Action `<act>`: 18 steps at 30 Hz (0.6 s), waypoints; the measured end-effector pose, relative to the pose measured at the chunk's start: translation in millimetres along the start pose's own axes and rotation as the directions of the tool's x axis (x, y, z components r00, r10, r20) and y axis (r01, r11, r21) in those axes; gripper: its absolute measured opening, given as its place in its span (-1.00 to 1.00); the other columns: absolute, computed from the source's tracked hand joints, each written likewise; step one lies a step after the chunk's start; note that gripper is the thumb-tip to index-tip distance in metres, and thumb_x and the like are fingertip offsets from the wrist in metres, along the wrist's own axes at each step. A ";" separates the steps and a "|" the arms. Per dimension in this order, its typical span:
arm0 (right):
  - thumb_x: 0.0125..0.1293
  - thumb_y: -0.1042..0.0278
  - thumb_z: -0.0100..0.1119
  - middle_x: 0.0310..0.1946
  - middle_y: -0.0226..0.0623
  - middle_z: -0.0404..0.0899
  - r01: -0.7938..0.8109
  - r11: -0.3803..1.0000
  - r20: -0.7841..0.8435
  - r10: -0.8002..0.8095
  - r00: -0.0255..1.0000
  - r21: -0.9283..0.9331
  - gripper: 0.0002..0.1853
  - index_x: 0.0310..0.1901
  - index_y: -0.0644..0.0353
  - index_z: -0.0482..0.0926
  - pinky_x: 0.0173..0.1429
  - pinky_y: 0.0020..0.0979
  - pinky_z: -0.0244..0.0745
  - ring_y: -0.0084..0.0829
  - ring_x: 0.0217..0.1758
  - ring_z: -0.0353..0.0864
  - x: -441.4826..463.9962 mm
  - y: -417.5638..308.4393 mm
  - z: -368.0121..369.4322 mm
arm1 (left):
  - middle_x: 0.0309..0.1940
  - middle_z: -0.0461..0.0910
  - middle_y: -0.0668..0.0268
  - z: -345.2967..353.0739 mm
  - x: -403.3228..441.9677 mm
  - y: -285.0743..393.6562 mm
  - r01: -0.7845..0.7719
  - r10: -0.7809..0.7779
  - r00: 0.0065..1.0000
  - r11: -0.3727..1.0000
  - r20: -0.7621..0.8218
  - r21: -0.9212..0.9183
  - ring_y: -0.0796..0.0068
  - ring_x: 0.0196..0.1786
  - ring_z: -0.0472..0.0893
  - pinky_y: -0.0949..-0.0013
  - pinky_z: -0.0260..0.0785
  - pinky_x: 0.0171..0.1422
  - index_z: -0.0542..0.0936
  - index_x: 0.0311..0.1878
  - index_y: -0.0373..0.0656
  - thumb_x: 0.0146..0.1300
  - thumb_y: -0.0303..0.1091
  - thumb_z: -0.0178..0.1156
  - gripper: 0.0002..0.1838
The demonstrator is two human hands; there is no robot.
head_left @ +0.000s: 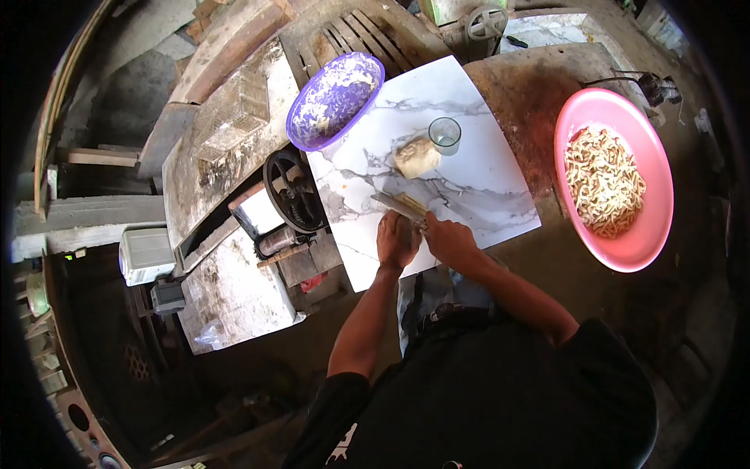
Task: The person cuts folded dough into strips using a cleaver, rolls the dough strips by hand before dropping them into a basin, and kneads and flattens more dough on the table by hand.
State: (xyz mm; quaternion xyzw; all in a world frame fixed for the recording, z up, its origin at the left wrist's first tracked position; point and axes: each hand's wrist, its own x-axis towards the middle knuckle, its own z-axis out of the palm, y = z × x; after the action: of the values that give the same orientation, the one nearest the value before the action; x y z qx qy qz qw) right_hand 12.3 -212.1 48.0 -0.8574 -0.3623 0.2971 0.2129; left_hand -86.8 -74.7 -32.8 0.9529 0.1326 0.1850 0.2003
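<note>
My right hand (453,244) is closed round the handle of a knife (397,205), whose broad blade points away to the left over the white marble-patterned board. Along the far side of the blade lies a narrow strip of pale dough (412,202). My left hand (397,241) rests on the board just left of the knife, fingers curled together; whatever lies beneath them is hidden. Beyond the blade sits a larger lump of dough (418,159). An upright clear glass (444,136) stands against its right side.
A purple basin (334,102) with floury residue overlaps the board's far left edge. To the right is a pink basin (582,223) holding many short dough pieces. A machine with a dark handwheel (294,191) stands close on the left, beside a stained worktop (191,184).
</note>
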 end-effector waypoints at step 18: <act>0.32 0.16 0.07 -0.41 0.06 0.64 -0.161 0.984 0.086 0.167 0.982 -0.076 -0.66 0.03 0.10 0.35 -0.18 0.12 0.49 0.19 -0.28 0.63 -92.5 50.5 -22.3 | 0.19 0.43 0.13 -0.8 -8.7 5.0 0.046 -0.051 0.996 0.997 -0.068 -0.063 0.01 0.29 0.39 0.06 0.25 0.41 0.55 0.05 -0.18 0.18 -0.30 0.28 -0.63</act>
State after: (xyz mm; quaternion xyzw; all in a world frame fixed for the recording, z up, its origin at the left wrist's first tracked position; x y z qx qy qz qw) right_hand 0.2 -317.3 67.9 -0.8765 -0.3099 0.3401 0.1413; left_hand -94.0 -81.7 -32.6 0.9358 0.1569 0.2173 0.2292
